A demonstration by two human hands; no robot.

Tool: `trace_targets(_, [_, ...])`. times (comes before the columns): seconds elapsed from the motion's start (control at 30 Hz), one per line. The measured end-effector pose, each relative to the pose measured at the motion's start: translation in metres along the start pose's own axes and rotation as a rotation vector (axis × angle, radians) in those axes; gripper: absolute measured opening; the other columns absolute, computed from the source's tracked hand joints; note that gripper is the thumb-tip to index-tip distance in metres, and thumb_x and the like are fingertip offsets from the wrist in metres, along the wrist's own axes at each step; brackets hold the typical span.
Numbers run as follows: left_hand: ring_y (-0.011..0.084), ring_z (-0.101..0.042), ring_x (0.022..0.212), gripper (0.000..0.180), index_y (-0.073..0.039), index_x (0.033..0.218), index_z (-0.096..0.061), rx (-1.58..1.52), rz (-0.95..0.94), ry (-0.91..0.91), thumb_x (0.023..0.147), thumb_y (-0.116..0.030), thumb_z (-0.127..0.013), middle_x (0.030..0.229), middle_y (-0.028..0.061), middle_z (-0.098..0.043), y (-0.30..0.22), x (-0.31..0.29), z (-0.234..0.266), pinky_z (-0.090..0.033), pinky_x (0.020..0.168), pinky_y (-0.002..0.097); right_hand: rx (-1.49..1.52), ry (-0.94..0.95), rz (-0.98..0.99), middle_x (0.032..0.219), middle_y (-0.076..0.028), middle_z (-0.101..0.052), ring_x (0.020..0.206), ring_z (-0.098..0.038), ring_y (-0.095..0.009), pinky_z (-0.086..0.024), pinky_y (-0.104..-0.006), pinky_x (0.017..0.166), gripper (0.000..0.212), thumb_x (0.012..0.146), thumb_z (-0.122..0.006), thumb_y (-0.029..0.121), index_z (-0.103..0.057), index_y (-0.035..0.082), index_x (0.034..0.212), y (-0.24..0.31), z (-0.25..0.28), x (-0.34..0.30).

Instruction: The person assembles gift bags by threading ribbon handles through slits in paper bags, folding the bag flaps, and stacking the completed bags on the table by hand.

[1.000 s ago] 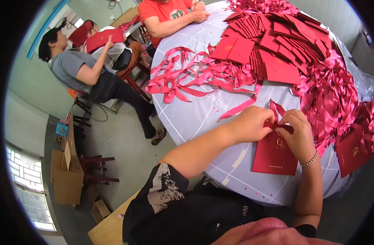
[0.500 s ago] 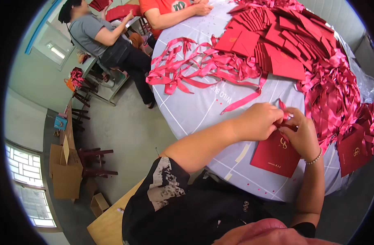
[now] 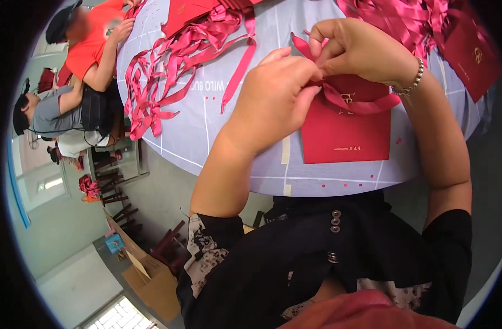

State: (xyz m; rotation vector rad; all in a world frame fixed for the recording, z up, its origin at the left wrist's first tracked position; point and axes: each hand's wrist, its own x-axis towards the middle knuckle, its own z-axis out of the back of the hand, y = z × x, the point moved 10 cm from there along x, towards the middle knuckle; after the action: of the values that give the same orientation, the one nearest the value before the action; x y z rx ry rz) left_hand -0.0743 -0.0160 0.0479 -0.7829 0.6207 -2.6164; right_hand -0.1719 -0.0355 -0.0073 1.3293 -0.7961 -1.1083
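A flat red paper bag (image 3: pixel 347 137) with gold print lies on the cloth-covered table (image 3: pixel 262 178) in front of me. My left hand (image 3: pixel 275 93) and my right hand (image 3: pixel 361 52) meet over its upper edge, fingers pinched together around a pinkish-red ribbon (image 3: pixel 366 106). One part of the ribbon droops in a curve across the front of the bag, and a short pointed end sticks up beside my right fingers. The bag's top edge and the exact spot where ribbon meets bag are hidden by my hands.
Tangled loose ribbons (image 3: pixel 190 68) spread on the left of the table, below stacked red bags (image 3: pixel 188 13). More ribbons (image 3: pixel 404 22) and another red bag (image 3: pixel 473 60) lie at the right. Co-workers sit at far left, one in an orange shirt (image 3: pixel 92 46). Stools and a cardboard box (image 3: pixel 155 290) stand on the floor.
My view has turned, so the bag and hands appear closer and more central. A curve of ribbon now hangs over the bag's front. Both hands stay pinched together at its top.
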Motion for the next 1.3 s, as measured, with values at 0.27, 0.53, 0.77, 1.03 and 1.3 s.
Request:
trace_targets(0.27, [0.0067,-0.053,0.067,0.013,0.002,0.091,-0.068,-0.249,0.345,0.186,0.079,0.002,-0.074,0.077,0.0008,-0.064,0.023,-0.010,-0.017,-0.044,0.064,0.0233,0.121,-0.626,0.505,0.071,0.001,-0.057,0.070,-0.059,-0.008,-0.050,-0.0238,0.064,0.011,0.091,-0.066,-0.003,-0.058,0.004,0.094,0.032,0.061,-0.007])
trace_targets(0.53, [0.0036,-0.049,0.062,0.021,0.000,0.088,-0.071,-0.042,0.712,-0.003,0.091,-0.020,-0.074,0.070,-0.0026,-0.061,0.087,-0.033,0.019,-0.039,0.057,0.0224,-0.748,-0.035,0.228,0.083,-0.016,-0.070,0.079,-0.069,-0.033,-0.054,-0.0403,0.071,0.024,0.077,-0.076,0.012,-0.069,-0.001,0.096,0.028,-0.020,-0.023])
trace_targets(0.77, [0.0162,-0.055,0.067,0.022,-0.002,0.090,-0.071,0.319,0.496,-0.041,0.077,-0.015,-0.083,0.077,0.0047,-0.062,0.073,-0.021,0.030,-0.045,0.062,0.0292,-0.944,-0.130,0.316,0.091,-0.015,-0.066,0.085,-0.066,-0.034,-0.052,-0.0416,0.075,0.020,0.078,-0.075,0.010,-0.064,0.001,0.091,0.026,-0.004,-0.028])
trace_targets(1.03, [0.0102,-0.065,0.079,0.020,-0.002,0.101,-0.072,-0.098,0.411,0.063,0.087,-0.016,-0.077,0.087,0.0047,-0.071,0.075,-0.001,-0.015,-0.052,0.071,0.0262,-0.938,-0.101,0.363,0.091,-0.015,-0.067,0.082,-0.066,-0.032,-0.053,-0.0395,0.073,0.022,0.077,-0.066,0.000,-0.058,0.002,0.097,0.020,0.006,-0.029])
trace_targets(1.3, [0.0060,-0.060,0.075,0.018,0.001,0.094,-0.070,-0.275,0.620,0.135,0.093,-0.017,-0.071,0.083,0.0012,-0.068,0.104,-0.019,-0.014,-0.050,0.066,0.0244,-0.727,-0.025,0.183,0.078,-0.012,-0.066,0.072,-0.066,-0.027,-0.053,-0.0361,0.066,0.020,0.079,-0.068,0.000,-0.057,0.001,0.096,0.006,0.023,-0.024])
